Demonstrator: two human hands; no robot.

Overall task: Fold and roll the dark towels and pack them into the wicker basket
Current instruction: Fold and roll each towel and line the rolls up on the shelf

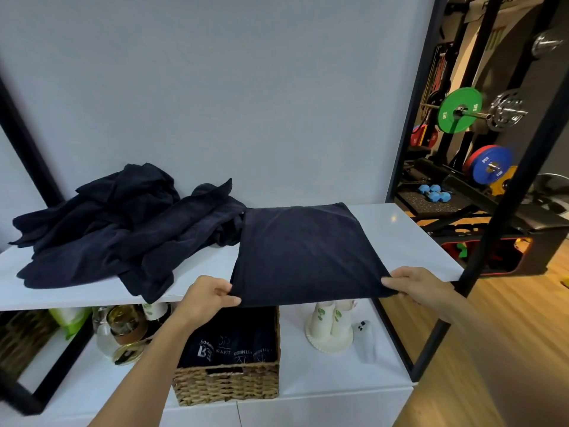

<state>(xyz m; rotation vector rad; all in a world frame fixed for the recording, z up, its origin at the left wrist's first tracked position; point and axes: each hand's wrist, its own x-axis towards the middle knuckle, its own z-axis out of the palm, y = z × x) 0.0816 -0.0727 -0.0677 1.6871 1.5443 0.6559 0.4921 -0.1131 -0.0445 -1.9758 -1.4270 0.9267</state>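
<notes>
Head view: one dark towel point(303, 251) lies flat on the white shelf point(409, 238), stretching straight away from the person.
Left hand point(207, 298): pinches its near left corner.
Right hand point(414, 285): pinches its near right corner, equally close.
Basket point(228, 385): directly below, holding rolled towels.

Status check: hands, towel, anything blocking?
Left hand and right hand pinch near corners of flat dark navy towel. Woven wicker basket below, part-filled. Rumpled dark towel pile alongside.

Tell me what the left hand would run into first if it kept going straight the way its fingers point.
The left hand points up and to the right, straight into the folded dark towel whose near corner it already pinches. Beyond that lies the white shelf. Depth is hard to judge here.
</notes>
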